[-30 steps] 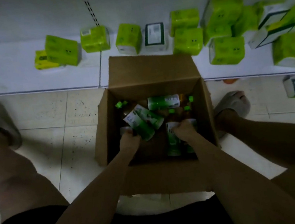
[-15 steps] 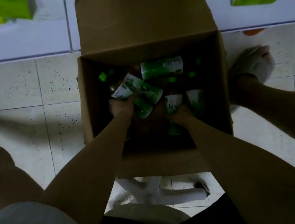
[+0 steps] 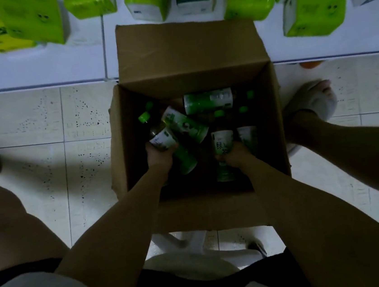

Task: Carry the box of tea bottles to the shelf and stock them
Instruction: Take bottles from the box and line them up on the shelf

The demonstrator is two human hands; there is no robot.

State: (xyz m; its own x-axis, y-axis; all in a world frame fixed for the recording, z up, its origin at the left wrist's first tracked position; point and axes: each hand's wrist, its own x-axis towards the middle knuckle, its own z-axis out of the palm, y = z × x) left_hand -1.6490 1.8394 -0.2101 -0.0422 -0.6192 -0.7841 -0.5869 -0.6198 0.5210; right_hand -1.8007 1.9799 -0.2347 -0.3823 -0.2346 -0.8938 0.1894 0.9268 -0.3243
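You are reaching both arms down into the open cardboard box (image 3: 187, 49) that is sitting on the tiled floor (image 3: 42, 141) between your feet. Your left hand (image 3: 160, 155) is wrapping tight around one tea bottle (image 3: 162, 139), holding it near the bottom so its green cap is pointing up and away from you. Your right hand (image 3: 232, 156) is closing around a second bottle (image 3: 222, 144) with a white and green label, and that bottle is standing almost straight up. Your hands are staying apart, one on each side of the box.

More bottles are lying in the box. One (image 3: 207, 101) is lying flat on its side near the far wall. Another (image 3: 185, 126) is leaning at a slant between your two hands, touching the bottle in your left hand. A few green caps are poking up near the right wall.

The far flap of the box is sticking up and leaning over the edge of the low white shelf (image 3: 33, 66). Green packs (image 3: 30, 19) and a few white boxes are sitting on that shelf, behind the flap. Your right foot (image 3: 311, 101) in a light slipper is just beside the right wall of the box. A white stool (image 3: 195, 244) is showing under you, close to the near wall of the box.
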